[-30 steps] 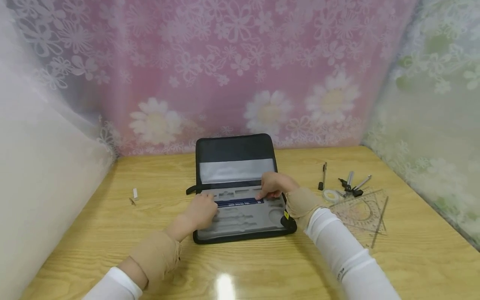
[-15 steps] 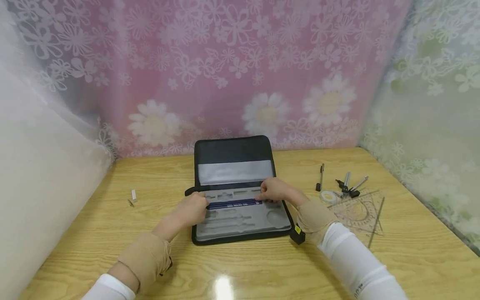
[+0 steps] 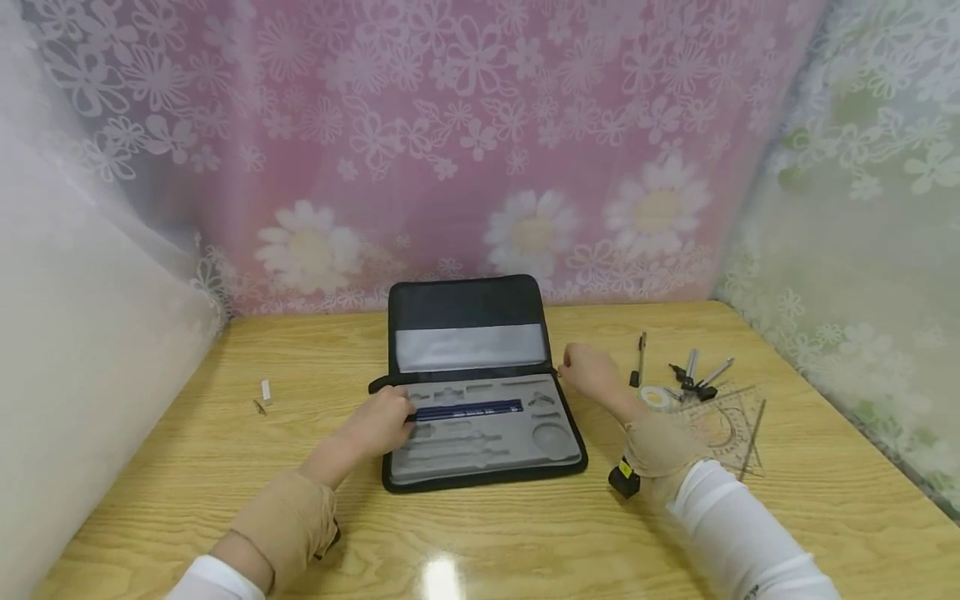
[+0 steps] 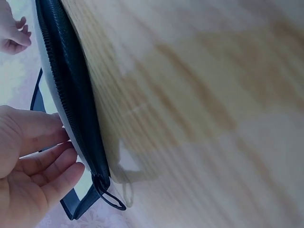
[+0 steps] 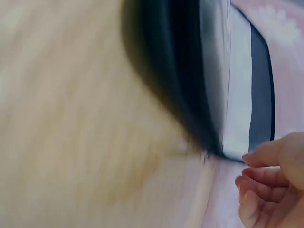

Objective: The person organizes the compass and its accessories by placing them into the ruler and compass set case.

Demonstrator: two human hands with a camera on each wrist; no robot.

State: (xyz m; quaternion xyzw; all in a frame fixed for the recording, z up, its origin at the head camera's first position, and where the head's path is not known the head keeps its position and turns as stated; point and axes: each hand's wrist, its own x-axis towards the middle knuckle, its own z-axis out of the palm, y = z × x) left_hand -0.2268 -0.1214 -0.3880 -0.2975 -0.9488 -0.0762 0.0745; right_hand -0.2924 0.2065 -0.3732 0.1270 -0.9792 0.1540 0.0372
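A black zip case [image 3: 480, 482] lies unfolded on the table, its grey foam tray [image 3: 450, 475] facing up. Several dark blue pencils [image 3: 468, 410] lie side by side in the tray's middle slot. My left hand [image 3: 381, 419] rests at the pencils' left ends, over the case's left edge; its fingertips [image 4: 71, 175] are partly hidden behind the rim in the left wrist view, the fingers loosely bent. Off the case's right edge, near the hinge, my right hand [image 3: 592, 372] is in the air with loosely curled fingers [image 5: 261, 190] and nothing between them.
Right of the case lie a pen-like tool [image 3: 640, 360], a roll of tape [image 3: 656, 397], compasses [image 3: 693, 379] and clear set squares [image 3: 723, 429]. A small white block [image 3: 266, 391] and a small metal piece [image 3: 259, 407] lie left. A flowered curtain [image 3: 480, 167] stands behind.
My right hand has left the right ends of the pencils and moved right, beyond the case's edge. My left hand slid slightly left, then stayed at the left ends.
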